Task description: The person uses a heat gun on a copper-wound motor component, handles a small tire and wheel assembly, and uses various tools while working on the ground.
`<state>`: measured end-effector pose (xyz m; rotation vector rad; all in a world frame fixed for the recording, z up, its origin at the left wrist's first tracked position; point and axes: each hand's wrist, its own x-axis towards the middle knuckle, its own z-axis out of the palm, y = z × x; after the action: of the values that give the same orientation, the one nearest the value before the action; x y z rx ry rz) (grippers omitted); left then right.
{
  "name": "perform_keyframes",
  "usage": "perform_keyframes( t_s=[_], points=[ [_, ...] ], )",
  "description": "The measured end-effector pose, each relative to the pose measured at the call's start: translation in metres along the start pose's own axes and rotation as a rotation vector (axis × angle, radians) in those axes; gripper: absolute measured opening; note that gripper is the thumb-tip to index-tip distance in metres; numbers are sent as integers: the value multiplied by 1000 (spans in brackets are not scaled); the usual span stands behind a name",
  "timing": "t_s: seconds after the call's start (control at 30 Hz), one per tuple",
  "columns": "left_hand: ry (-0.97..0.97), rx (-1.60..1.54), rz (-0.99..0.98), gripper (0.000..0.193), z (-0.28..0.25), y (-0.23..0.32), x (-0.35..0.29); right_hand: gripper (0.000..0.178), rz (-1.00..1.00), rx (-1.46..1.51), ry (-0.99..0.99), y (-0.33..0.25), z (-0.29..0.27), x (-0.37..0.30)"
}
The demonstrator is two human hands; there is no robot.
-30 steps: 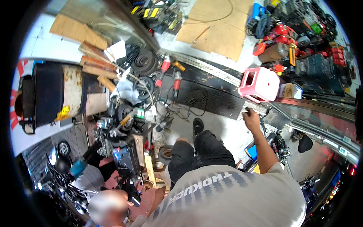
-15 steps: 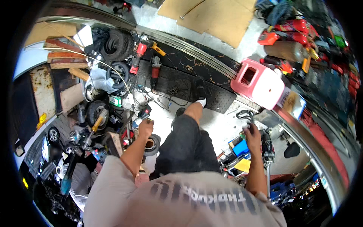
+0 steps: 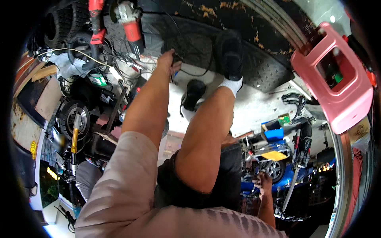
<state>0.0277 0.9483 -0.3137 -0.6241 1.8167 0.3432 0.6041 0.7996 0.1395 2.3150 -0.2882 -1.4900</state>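
Observation:
My left hand [image 3: 167, 63] reaches down at the edge of the dark floor mat [image 3: 152, 29], fingers closed on a black cord [image 3: 198, 73] that loops away to the right. Just beyond it lies a red and black angle grinder [image 3: 131, 31], and left of that a red power tool [image 3: 96, 23]. My right hand [image 3: 263, 185] hangs low at my right side, its fingers loosely curled and apart. Nothing shows clearly in it. It is in front of the wheel [image 3: 274, 168] of a blue vehicle.
A pink plastic stool [image 3: 347, 107] lies at the right beside a metal door track [image 3: 278, 20]. Tyres [image 3: 57, 29], a spoked wheel [image 3: 75, 119] and tangled cables crowd the left. My foot in a black shoe [image 3: 230, 53] rests on the mat. A blue bin [image 3: 273, 133] stands at the right.
I have bent lower and nearer the floor. My left hand has moved forward to the cord by the mat, and my right hand has dropped back by my right side.

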Motion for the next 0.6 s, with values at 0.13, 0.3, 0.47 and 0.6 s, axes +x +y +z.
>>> perform_keyframes(
  t_s=[0.13, 0.3, 0.47, 0.6],
  points=[
    [-16, -77, -134, 47, 2, 7, 10, 54, -131, -55, 37, -25, 15, 18],
    [115, -91, -156, 40, -23, -18, 40, 57, -179, -65, -31, -61, 14, 26],
    [362, 300, 158, 41, -19, -6, 32, 55, -277, 9, -7, -83, 18, 11],
    [533, 680, 362, 61, -35, 11, 3, 47, -259, -29, 0, -97, 26, -6]
  ],
)
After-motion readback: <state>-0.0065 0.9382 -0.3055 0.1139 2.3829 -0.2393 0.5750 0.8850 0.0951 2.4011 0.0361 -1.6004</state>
